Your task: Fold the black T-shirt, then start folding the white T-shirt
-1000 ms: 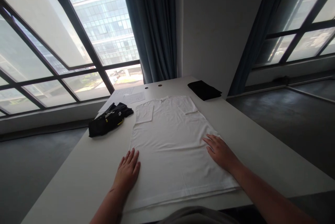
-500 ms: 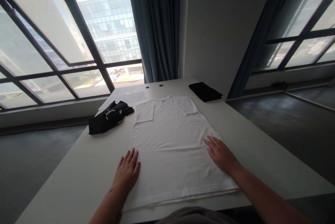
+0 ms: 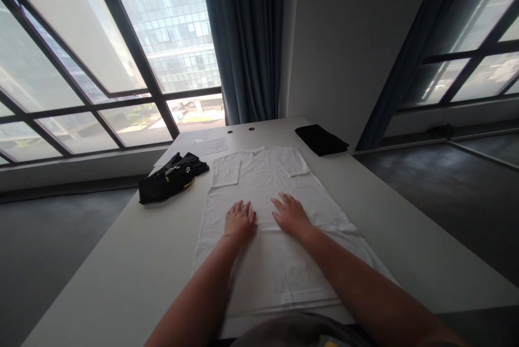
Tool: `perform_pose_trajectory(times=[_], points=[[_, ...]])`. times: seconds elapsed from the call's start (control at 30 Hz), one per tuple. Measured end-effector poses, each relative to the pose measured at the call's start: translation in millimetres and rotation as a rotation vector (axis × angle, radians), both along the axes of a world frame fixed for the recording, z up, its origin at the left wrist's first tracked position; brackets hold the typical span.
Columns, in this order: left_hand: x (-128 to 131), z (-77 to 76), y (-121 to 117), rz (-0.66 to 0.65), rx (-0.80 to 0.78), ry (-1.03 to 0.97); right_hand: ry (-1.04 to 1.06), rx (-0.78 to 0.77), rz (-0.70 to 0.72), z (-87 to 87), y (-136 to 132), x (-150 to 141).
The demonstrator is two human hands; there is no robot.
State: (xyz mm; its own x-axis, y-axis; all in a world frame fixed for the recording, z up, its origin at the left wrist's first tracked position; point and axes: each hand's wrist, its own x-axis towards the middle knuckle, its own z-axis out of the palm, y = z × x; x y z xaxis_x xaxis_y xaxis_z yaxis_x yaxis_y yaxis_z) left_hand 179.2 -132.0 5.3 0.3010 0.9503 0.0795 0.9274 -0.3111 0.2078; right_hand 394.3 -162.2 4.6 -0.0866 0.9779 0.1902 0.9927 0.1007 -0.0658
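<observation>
A white T-shirt [image 3: 259,271] lies spread flat, its neckline toward the far end and its hem near my body. Both short sleeves rest folded inward over the upper part of the shirt. My left hand [image 3: 240,220] is on the middle of the shirt, palm down, with fingers spread. A short gap to the right, my right hand [image 3: 291,214] also rests palm down on the fabric, fingers apart. Faint wrinkles run across the cloth around both hands. My forearms cover parts of the shirt's lower half.
The shirt lies on a white table [image 3: 154,255]. A black bundle with yellow marks [image 3: 172,178] sits at the left, near papers [image 3: 208,146]. Folded black cloth [image 3: 321,140] lies at the far right. Windows and a dark blue curtain [image 3: 247,39] stand beyond.
Both hands have moved inward and away from my body, from the shirt's side edges to its middle. The camera view has shifted slightly.
</observation>
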Motion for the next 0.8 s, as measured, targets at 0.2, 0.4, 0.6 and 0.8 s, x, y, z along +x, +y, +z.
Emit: perform_pose_trajectory(times=[0.2,0.4,0.6,0.8], points=[[-10.5,-14.7,0.7,-0.024,-0.024,-0.022,0.025,-0.095,-0.196,-39.7,8.9,12.1],[-56.1,-13.2,16.5,0.186,0.031,-0.020,0.019,-0.023,-0.121,-31.6,11.8,76.7],[-77.1,-12.2,30.6,0.280,0.099,-0.063,0.096,0.082,-0.023,-27.8,14.8,113.1],[-78.5,-13.8,31.1,0.267,0.127,-0.067,0.209,0.104,0.072,-36.1,19.0,135.5]])
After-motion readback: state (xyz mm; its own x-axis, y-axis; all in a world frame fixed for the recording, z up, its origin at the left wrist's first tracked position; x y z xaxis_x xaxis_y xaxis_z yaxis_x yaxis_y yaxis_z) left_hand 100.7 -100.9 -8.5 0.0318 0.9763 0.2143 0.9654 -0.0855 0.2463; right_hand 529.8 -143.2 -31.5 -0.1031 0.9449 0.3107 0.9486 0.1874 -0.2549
